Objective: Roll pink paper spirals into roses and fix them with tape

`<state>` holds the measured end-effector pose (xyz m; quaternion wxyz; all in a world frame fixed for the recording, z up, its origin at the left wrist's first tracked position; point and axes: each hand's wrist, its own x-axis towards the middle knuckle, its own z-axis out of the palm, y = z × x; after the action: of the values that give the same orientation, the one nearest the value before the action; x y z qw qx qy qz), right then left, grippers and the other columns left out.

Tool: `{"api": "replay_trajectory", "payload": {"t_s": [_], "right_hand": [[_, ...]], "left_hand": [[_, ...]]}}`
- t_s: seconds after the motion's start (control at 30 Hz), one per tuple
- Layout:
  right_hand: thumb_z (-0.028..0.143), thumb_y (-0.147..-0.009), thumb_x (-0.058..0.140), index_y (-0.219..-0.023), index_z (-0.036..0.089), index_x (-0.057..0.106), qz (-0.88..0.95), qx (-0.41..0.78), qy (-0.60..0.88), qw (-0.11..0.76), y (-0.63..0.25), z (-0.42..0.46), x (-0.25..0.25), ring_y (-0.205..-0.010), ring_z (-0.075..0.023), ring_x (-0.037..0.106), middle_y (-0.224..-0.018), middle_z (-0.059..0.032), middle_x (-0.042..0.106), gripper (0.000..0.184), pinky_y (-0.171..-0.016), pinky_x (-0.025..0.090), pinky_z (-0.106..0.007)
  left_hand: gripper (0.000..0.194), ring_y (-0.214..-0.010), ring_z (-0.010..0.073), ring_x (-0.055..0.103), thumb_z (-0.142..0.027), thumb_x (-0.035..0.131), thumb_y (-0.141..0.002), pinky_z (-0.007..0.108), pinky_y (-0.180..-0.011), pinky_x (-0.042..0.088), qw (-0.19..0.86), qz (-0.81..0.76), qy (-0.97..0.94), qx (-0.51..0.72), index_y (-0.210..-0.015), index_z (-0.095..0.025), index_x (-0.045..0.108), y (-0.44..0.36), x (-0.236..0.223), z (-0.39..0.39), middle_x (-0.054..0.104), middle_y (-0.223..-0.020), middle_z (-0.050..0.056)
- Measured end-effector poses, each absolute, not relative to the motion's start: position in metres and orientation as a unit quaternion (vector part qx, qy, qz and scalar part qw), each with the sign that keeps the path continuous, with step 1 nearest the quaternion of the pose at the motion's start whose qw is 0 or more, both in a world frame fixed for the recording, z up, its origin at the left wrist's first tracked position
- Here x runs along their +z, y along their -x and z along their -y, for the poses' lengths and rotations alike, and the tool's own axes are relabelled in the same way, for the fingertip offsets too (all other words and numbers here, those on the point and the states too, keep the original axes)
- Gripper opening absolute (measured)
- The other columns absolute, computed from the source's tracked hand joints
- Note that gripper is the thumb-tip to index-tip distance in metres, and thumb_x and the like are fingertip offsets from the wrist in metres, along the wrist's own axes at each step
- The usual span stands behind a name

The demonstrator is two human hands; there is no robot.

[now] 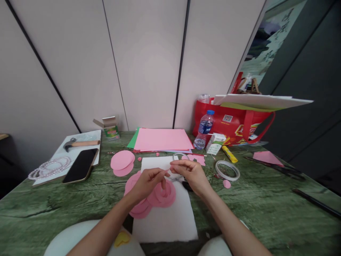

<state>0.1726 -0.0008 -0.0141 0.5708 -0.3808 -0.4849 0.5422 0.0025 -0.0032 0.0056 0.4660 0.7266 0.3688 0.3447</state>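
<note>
My left hand (152, 182) and my right hand (192, 173) are close together above the white paper (166, 225), thumbs and fingers pinched. Between their fingertips shows a tiny pink bit of paper (173, 171), mostly hidden by the fingers. Just under my left hand lie pink paper circles (140, 210), several cut into spirals or rings (170, 199). Beyond my right hand is a narrow roll of tape (181, 156). A dark-handled tool (187, 186), partly covered by my right hand, rests on the white paper.
Pink paper discs (122, 160) and a phone (81, 165) lie left, near a hammer (82, 143) and beads (50, 169). Coloured sheets (162, 139) lie behind. Rightward are a bottle (204, 131), carton (215, 144), glue stick (229, 154), tape roll (227, 176), scissors (282, 169) and red bag (221, 119).
</note>
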Motion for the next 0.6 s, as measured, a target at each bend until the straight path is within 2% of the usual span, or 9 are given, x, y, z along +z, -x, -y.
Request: {"api": "replay_trajectory", "payload": {"t_s": [0.13, 0.37, 0.6], "right_hand": [[0.029, -0.063, 0.069, -0.078, 0.017, 0.068, 0.501, 0.541, 0.373, 0.563, -0.1729, 0.0006, -0.0138, -0.068, -0.0144, 0.064, -0.078, -0.005, 0.069, 0.019, -0.069, 0.05, -0.027], [0.027, -0.058, 0.072, -0.071, 0.017, 0.065, 0.47, 0.54, 0.376, 0.588, -0.1732, -0.0007, -0.0159, -0.056, -0.0101, 0.059, -0.064, -0.0008, 0.066, 0.017, -0.059, 0.049, -0.023], [0.026, -0.055, 0.073, -0.067, 0.017, 0.064, 0.452, 0.497, 0.399, 0.624, -0.1743, -0.0012, -0.0139, -0.052, -0.0087, 0.056, -0.059, 0.002, 0.062, 0.018, -0.054, 0.046, -0.021]], "left_hand": [[0.039, -0.078, 0.0176, 0.058, -0.033, 0.04, -0.084, 0.027, -0.079, 0.039, 0.466, -0.373, -0.725, 0.344, -0.052, -0.016, 0.057, -0.0023, 0.0061, 0.0031, 0.058, -0.05, 0.001], [0.04, -0.084, 0.0186, 0.058, -0.032, 0.04, -0.084, 0.026, -0.079, 0.04, 0.467, -0.366, -0.728, 0.344, -0.052, -0.016, 0.057, -0.0019, 0.0052, 0.0023, 0.058, -0.05, 0.002], [0.037, -0.077, 0.0176, 0.058, -0.031, 0.041, -0.084, 0.028, -0.082, 0.039, 0.479, -0.348, -0.724, 0.354, -0.055, -0.015, 0.058, -0.0014, 0.002, 0.001, 0.057, -0.05, 0.002]]}}
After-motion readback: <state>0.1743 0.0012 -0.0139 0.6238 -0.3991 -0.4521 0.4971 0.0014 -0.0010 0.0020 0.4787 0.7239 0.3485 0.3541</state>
